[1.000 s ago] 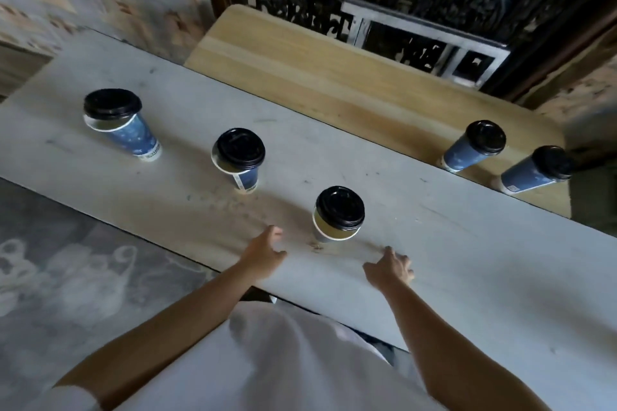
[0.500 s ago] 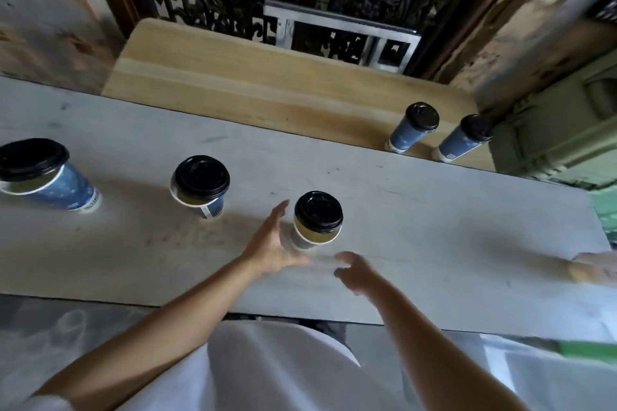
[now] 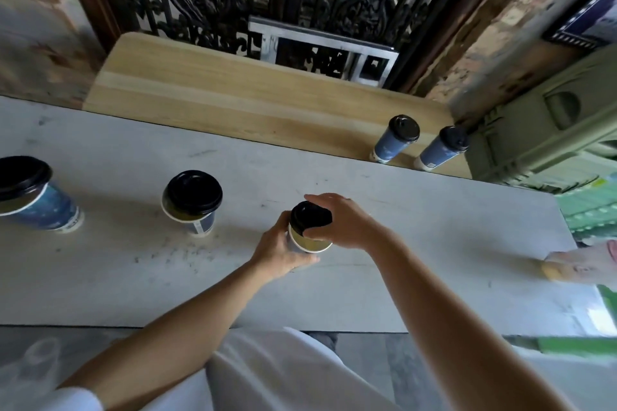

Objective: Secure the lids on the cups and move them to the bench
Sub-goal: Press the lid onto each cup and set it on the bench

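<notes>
Right now the left grip [image 3: 280,250] is wrapped round the side of the cup [image 3: 309,245]. The right grip [image 3: 340,223] is curled over its black lid [image 3: 309,215], fingers on the far rim and thumb on the near. The cup stands on the grey surface [image 3: 434,243], directly under both grips. Pale paper shows on the near side, so I'd judge the lid not yet seated. The lower grip should hold firm without squeezing, since a paper wall will likely buckle. The upper one ought to press evenly all round the rim, not at one spot.

Left of the grips stand two more lidded cups, the middle cup [image 3: 192,207] near and the far-left cup [image 3: 30,197] well apart. Beyond the grips and to their right lies the wooden surface [image 3: 233,103]. Two blue cups [image 3: 395,140] stand at its right end, with bare wood left of them. Between the grips and that wood the grey board is bare, and only its far edge has to be crossed. Off to the right of the grips sits a blurred pale shape [image 3: 581,265] I cannot make out.
</notes>
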Demonstrator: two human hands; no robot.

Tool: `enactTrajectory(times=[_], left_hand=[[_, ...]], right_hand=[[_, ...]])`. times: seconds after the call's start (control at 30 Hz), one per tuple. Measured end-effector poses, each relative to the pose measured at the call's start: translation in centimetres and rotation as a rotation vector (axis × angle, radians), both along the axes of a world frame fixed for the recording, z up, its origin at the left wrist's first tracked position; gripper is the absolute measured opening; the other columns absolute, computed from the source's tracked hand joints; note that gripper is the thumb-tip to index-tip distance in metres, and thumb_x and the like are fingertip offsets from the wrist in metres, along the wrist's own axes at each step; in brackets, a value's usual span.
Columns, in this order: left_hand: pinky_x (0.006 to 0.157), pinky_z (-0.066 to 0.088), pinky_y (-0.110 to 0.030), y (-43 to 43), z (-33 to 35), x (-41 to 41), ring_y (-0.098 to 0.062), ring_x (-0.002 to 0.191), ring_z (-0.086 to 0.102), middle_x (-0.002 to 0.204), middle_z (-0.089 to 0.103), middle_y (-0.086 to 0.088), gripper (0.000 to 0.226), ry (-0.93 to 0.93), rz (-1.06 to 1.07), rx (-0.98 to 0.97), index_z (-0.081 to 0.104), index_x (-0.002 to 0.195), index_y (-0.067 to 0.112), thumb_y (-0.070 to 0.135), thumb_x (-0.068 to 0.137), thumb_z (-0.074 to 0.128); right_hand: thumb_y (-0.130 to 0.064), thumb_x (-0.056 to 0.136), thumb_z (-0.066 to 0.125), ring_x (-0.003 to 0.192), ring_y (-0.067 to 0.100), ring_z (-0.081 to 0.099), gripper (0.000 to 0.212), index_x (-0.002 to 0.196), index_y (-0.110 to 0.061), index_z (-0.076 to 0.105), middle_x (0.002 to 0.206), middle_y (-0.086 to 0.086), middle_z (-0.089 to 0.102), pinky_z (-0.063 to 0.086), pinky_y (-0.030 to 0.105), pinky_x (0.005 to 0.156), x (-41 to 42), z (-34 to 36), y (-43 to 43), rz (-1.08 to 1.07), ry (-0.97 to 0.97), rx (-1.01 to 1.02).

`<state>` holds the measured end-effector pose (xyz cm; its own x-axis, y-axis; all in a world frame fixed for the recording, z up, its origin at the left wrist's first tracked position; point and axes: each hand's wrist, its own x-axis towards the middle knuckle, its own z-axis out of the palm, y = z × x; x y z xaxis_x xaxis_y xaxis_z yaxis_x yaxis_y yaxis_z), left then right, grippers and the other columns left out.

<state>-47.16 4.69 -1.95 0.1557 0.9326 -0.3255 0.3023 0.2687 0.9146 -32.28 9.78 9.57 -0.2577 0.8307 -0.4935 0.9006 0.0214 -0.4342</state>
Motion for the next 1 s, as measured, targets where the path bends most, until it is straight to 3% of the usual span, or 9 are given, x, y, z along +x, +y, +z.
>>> enactTrajectory(times=[0.2,0.33,0.5,0.77,1.0], left_hand=[[0.078,0.050,-0.018,-0.3,-0.1,0.1,-0.007,0.101,0.064,0.108,0.066,0.020,0.085,0.028,-0.003,0.009,0.047,0.124,0.036,0.033,0.054,0.094],[0.071,0.044,-0.006,-0.6,0.1,0.1,-0.003,0.098,0.062,0.105,0.064,0.023,0.083,0.046,0.003,0.016,0.045,0.120,0.039,0.032,0.055,0.095],[0.078,0.048,-0.015,-0.6,0.2,0.0,-0.002,0.102,0.062,0.108,0.065,0.023,0.085,0.056,-0.007,0.014,0.043,0.122,0.044,0.038,0.054,0.094],[0.079,0.051,-0.016,-0.6,1.0,0.0,0.003,0.102,0.063,0.109,0.066,0.024,0.086,0.046,-0.034,-0.013,0.043,0.126,0.043,0.038,0.057,0.094],[0.073,0.047,-0.013,-0.6,1.7,-0.2,0.008,0.099,0.061,0.105,0.065,0.024,0.084,0.006,-0.050,-0.066,0.043,0.129,0.040,0.027,0.062,0.093]], right_hand=[[-0.033,0.077,0.079,0.134,0.023,0.037,0.078,0.147,-0.027,0.045,0.143,0.001,0.048,0.037,0.033,0.104,0.1,0.0,-0.2,0.074,-0.078,0.072],[-0.033,0.075,0.081,0.132,0.024,0.037,0.081,0.147,-0.025,0.045,0.141,0.002,0.048,0.034,0.030,0.103,0.5,1.2,-0.5,0.090,-0.055,0.202],[-0.029,0.074,0.081,0.127,0.021,0.037,0.080,0.147,-0.025,0.047,0.141,-0.002,0.047,0.034,0.023,0.097,0.7,2.8,-1.6,0.081,0.023,0.333],[-0.028,0.078,0.075,0.127,0.021,0.033,0.078,0.149,-0.027,0.043,0.143,-0.005,0.041,0.045,0.031,0.099,0.0,0.0,-3.2,0.111,-0.024,0.174],[-0.029,0.078,0.073,0.125,0.020,0.032,0.077,0.149,-0.028,0.041,0.143,-0.007,0.039,0.048,0.033,0.095,0.2,-1.2,-3.4,0.132,-0.015,0.222]])
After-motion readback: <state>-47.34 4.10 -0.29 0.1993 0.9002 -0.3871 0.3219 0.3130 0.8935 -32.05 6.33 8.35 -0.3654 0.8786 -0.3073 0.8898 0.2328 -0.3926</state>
